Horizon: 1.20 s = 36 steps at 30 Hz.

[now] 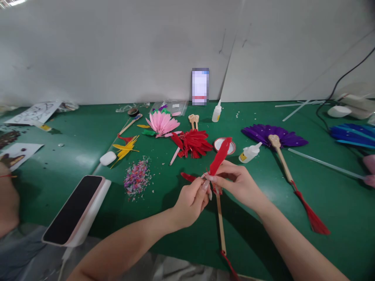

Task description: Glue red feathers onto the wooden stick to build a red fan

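So the red feather is up in the air over the green table, right where the two hands meet; the right hand has it pinched low down between thumb and fingers, and the left hand is bunched up against the same spot, fingertips together; honestly the fingers cover so much that I can't tell what, if anything, the left one is gripping.

Handling-wise I'd guess it weighs next to nothing; soft, bendy vane, a stiffer quill down the middle, easy to ruffle or crease if you squeeze the wide part; best hold is a light pinch at the bare base, pretty much where the right thumb sits; the slim quill could roll a bit between smooth fingers.

The wooden handle below should be the opposite, stiff and light, fine to grab anywhere along the stick; the red tassel on its end looks limp and likely to trail.

As for direction, the feather's tip points up and away from the person, leaning a little right, base down at the fingertips; the handle's long axis runs from under the hands back toward the person, tassel end nearest; another red feather sticks out leftward beside the left hand.
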Motion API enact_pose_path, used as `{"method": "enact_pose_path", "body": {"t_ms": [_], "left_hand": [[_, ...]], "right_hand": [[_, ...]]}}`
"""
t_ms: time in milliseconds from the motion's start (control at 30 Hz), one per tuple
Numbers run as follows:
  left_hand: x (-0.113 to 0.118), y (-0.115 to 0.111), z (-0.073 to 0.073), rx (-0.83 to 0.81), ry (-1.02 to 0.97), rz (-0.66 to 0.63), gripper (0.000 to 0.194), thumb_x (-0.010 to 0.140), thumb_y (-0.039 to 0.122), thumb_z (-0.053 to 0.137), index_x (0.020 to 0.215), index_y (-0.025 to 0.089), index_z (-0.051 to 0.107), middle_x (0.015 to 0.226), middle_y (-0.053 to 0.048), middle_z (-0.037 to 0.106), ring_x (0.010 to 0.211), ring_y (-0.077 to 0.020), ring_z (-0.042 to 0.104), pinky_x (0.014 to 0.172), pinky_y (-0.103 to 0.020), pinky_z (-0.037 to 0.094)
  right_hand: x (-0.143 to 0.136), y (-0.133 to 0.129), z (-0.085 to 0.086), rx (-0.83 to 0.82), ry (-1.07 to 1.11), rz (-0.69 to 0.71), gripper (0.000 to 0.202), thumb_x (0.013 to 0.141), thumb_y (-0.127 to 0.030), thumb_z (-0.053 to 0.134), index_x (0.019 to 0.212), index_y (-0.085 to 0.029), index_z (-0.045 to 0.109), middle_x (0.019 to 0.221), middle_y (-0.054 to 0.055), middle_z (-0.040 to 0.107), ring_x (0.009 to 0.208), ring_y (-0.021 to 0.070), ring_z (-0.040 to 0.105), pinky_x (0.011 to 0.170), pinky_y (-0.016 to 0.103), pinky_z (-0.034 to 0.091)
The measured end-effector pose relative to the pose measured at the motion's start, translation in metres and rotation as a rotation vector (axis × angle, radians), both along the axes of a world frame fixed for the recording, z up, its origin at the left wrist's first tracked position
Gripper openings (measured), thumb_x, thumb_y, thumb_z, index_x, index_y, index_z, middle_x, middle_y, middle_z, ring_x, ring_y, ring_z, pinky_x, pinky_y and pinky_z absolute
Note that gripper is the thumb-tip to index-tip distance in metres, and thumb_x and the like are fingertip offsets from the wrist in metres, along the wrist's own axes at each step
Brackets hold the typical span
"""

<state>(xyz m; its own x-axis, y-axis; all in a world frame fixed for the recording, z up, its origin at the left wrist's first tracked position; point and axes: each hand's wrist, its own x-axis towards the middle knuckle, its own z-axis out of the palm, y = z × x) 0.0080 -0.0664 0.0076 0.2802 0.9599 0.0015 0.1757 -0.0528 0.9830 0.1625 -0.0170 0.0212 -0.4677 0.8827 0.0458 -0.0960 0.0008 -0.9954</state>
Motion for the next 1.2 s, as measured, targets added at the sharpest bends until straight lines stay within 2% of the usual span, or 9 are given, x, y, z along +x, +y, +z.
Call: {"method": "enact_pose_path", "body": {"t_ms": [333, 500, 667, 767, 867, 967, 1067, 1200], "left_hand": [[-0.0009, 0.0007, 0.0073, -0.083, -0.117, -0.049, 0.032, 0.091, 0.038, 0.029, 0.070, 0.017, 0.041, 0.038, 0.008, 0.036, 0.032, -0.0039, 0.033, 0.037, -0.016, 0.028], [-0.0021, 0.0000, 0.0074, -0.051, -0.118, -0.069, 0.032, 0.091, 0.037, 0.029, 0.070, 0.017, 0.040, 0.038, 0.008, 0.035, 0.032, -0.0036, 0.032, 0.037, -0.015, 0.028], [-0.0006, -0.0008, 0.0045, -0.051, -0.109, -0.005, 0.031, 0.091, 0.037, 0.029, 0.071, 0.017, 0.041, 0.038, 0.009, 0.033, 0.033, -0.0042, 0.032, 0.038, -0.016, 0.028], [0.0008, -0.0006, 0.0033, -0.045, -0.091, 0.050, 0.032, 0.091, 0.037, 0.030, 0.070, 0.017, 0.042, 0.038, 0.009, 0.033, 0.034, -0.0042, 0.032, 0.040, -0.016, 0.030], [0.0013, 0.0005, 0.0040, -0.042, -0.066, 0.088, 0.032, 0.091, 0.037, 0.030, 0.070, 0.017, 0.042, 0.039, 0.009, 0.034, 0.035, -0.0042, 0.033, 0.042, -0.016, 0.031], [0.0013, 0.0019, 0.0055, -0.041, -0.027, 0.118, 0.032, 0.091, 0.037, 0.030, 0.070, 0.017, 0.042, 0.039, 0.009, 0.035, 0.035, -0.0042, 0.033, 0.042, -0.017, 0.031], [0.0013, 0.0028, 0.0060, -0.017, 0.025, 0.140, 0.032, 0.091, 0.037, 0.030, 0.070, 0.017, 0.041, 0.040, 0.008, 0.034, 0.036, -0.0041, 0.033, 0.042, -0.017, 0.030], [0.0016, 0.0026, 0.0045, 0.018, 0.064, 0.152, 0.030, 0.091, 0.036, 0.031, 0.070, 0.017, 0.042, 0.042, 0.008, 0.034, 0.037, -0.0042, 0.033, 0.042, -0.017, 0.029]], "right_hand": [[0.0029, 0.0020, -0.0048, 0.022, 0.114, 0.018, 0.004, 0.076, -0.021, 0.065, 0.077, -0.021, 0.069, 0.082, 0.001, 0.053, 0.048, 0.0065, 0.053, 0.042, 0.023, 0.045], [0.0034, 0.0024, -0.0030, 0.030, 0.097, -0.047, 0.004, 0.075, -0.024, 0.066, 0.075, -0.021, 0.069, 0.081, 0.001, 0.055, 0.045, 0.0064, 0.052, 0.039, 0.023, 0.045], [0.0043, 0.0045, 0.0002, 0.058, 0.060, -0.148, 0.009, 0.077, -0.027, 0.064, 0.071, -0.020, 0.066, 0.073, -0.001, 0.055, 0.043, 0.0055, 0.050, 0.040, 0.022, 0.045], [0.0045, 0.0045, 0.0005, 0.045, 0.050, -0.129, 0.013, 0.081, -0.029, 0.059, 0.073, -0.019, 0.063, 0.065, -0.002, 0.050, 0.045, 0.0066, 0.051, 0.042, 0.022, 0.045], [0.0044, 0.0032, 0.0008, 0.057, 0.035, -0.051, 0.019, 0.085, -0.032, 0.053, 0.075, -0.018, 0.061, 0.073, 0.000, 0.051, 0.049, 0.0078, 0.053, 0.045, 0.023, 0.047], [0.0036, 0.0019, 0.0012, 0.064, 0.032, 0.021, 0.015, 0.083, -0.031, 0.055, 0.082, -0.019, 0.062, 0.086, 0.003, 0.052, 0.052, 0.0077, 0.053, 0.047, 0.025, 0.048], [0.0024, 0.0012, 0.0004, 0.052, 0.019, 0.028, 0.011, 0.080, -0.028, 0.060, 0.088, -0.020, 0.061, 0.093, 0.004, 0.053, 0.050, 0.0071, 0.053, 0.046, 0.026, 0.048], [0.0021, 0.0009, -0.0020, 0.009, 0.023, 0.000, 0.009, 0.081, -0.027, 0.058, 0.086, -0.020, 0.061, 0.093, 0.003, 0.052, 0.051, 0.0074, 0.053, 0.045, 0.025, 0.048]]}}
